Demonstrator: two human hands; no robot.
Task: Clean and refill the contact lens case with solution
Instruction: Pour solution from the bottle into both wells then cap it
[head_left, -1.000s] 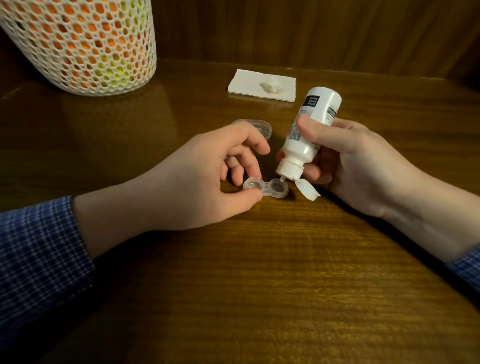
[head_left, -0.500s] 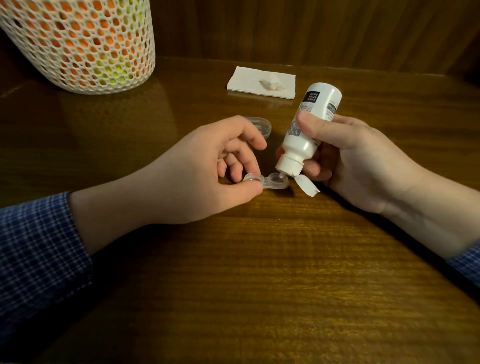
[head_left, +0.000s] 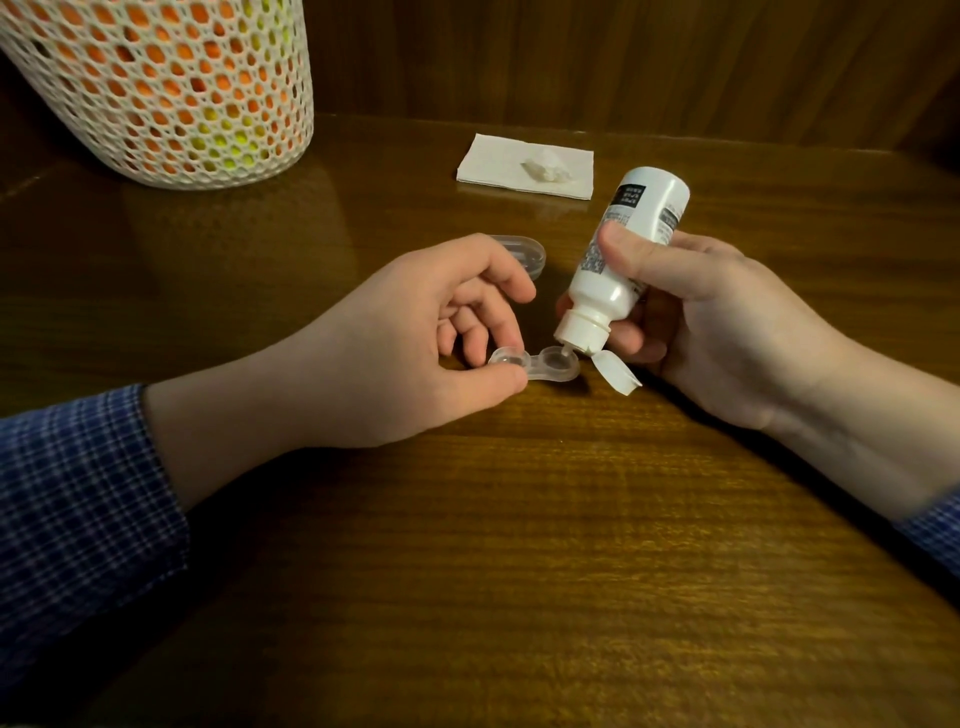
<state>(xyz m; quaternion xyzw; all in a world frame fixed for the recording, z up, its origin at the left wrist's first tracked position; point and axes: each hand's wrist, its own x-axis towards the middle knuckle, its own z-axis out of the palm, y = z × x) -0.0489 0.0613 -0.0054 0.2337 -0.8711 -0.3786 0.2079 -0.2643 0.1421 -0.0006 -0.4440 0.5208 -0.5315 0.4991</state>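
A clear two-well contact lens case (head_left: 540, 367) lies on the wooden table (head_left: 519, 545). My left hand (head_left: 415, 343) pinches its left well between thumb and fingers. My right hand (head_left: 706, 322) grips a white solution bottle (head_left: 623, 260), tipped nozzle-down with the tip right over the case's right well. The bottle's flip cap (head_left: 615, 371) hangs open beside the nozzle. A clear lid (head_left: 519, 252) lies on the table behind my left hand, partly hidden by it.
A white napkin (head_left: 498, 163) with a small crumpled wad (head_left: 545, 165) lies at the back of the table. A white mesh basket (head_left: 166, 88) with orange and yellow contents stands at the back left. A wooden wall runs behind the table.
The bottle's nozzle has come down a little closer to the right well of the case. My left hand keeps its hold on the case.
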